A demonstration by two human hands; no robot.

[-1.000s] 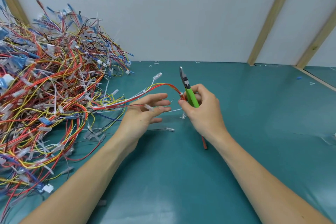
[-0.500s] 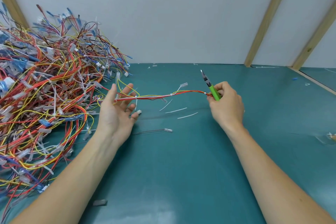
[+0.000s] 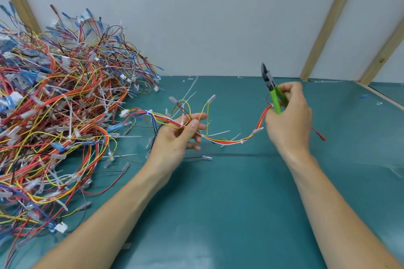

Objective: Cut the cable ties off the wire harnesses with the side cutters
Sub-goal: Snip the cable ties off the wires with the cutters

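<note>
Teal table mat [image 3: 218,214] — white wall [image 3: 207,17], seemingly wooden battens [image 3: 328,19].

Left hand [image 3: 175,137] pinches a wire harness [image 3: 220,138] with white cable ties above the teal worktop [image 3: 229,203]. Right hand [image 3: 288,120] grips its other end plus green-handled side cutters [image 3: 272,91], tips up. Big wire pile [image 3: 54,105] at left.
</note>
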